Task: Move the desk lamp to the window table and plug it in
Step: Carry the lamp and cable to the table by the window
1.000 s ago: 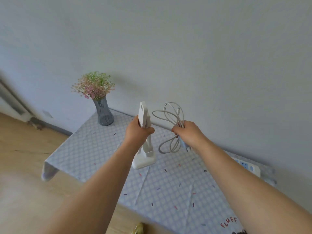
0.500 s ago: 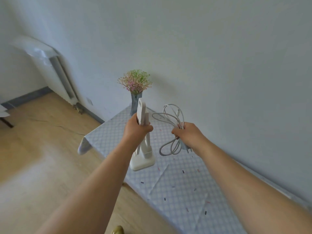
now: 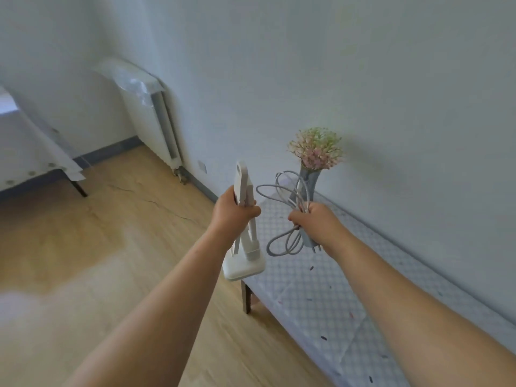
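Observation:
A folded white desk lamp [image 3: 245, 247] hangs in the air, upright, with its square base lowest, just past the left end of a table. My left hand [image 3: 233, 210] grips its stem. My right hand [image 3: 314, 220] is closed around the lamp's bundled grey cable [image 3: 284, 216]; loops stick out above and below my fist, and the plug [image 3: 312, 243] pokes out under it. Both hands are level and close together.
The table with a checked cloth [image 3: 321, 300] runs along the wall on the right, with a grey vase of flowers [image 3: 315, 160] at its far end. A white radiator [image 3: 150, 118] stands by the far wall. Another cloth-covered table [image 3: 30, 152] sits far left over wooden floor.
My view has swung to the left: the radiator and the far-left table have come into sight and the checked table has slid right. Both hands keep the same hold on lamp and cable.

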Demonstrator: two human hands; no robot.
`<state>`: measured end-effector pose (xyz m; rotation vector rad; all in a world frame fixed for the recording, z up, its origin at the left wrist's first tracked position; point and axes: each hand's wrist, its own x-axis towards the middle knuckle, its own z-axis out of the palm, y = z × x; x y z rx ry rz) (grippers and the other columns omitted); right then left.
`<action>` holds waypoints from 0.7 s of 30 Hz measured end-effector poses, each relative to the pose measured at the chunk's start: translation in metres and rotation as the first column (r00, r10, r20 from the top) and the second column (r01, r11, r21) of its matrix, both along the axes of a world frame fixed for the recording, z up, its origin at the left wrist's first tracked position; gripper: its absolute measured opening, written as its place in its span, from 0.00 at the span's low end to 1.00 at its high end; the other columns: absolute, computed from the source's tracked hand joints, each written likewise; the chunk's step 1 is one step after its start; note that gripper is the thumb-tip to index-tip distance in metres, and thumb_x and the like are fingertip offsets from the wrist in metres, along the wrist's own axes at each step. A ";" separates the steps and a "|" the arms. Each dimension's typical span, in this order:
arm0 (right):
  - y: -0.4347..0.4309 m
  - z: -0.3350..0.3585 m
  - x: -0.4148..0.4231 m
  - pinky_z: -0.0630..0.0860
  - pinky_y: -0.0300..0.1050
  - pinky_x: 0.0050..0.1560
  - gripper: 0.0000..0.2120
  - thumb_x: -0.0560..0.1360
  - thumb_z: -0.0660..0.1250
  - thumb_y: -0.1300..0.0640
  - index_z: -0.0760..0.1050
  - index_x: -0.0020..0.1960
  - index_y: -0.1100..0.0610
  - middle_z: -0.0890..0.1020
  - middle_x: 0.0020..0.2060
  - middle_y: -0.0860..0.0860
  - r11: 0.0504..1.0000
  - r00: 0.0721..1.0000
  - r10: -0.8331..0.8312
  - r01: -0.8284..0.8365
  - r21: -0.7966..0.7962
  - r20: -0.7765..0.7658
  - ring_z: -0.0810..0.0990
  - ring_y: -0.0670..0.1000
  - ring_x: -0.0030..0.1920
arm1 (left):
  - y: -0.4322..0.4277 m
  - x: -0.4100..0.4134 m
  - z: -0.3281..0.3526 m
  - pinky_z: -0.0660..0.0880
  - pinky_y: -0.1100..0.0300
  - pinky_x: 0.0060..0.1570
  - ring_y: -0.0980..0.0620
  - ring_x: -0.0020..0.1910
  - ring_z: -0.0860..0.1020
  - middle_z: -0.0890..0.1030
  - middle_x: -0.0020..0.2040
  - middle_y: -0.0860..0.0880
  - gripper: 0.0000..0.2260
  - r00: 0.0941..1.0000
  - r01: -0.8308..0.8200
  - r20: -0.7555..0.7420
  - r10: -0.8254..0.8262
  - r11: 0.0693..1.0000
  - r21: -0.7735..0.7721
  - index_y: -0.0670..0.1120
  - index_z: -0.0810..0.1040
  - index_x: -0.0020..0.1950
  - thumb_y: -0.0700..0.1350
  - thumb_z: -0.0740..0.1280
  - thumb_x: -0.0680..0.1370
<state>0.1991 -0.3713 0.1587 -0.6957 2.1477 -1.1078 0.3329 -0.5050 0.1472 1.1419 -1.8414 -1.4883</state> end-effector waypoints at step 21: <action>-0.278 -0.003 0.103 0.69 0.41 0.34 0.04 0.74 0.64 0.58 0.75 0.42 0.54 0.78 0.36 0.52 0.958 0.958 0.288 -0.288 0.008 -0.007 0.75 0.52 0.37 | -0.230 0.149 -0.011 0.76 0.57 0.44 0.49 0.45 0.80 0.81 0.45 0.48 0.15 0.955 -0.298 0.023 0.297 0.954 0.036 0.48 0.77 0.49 0.38 0.76 0.67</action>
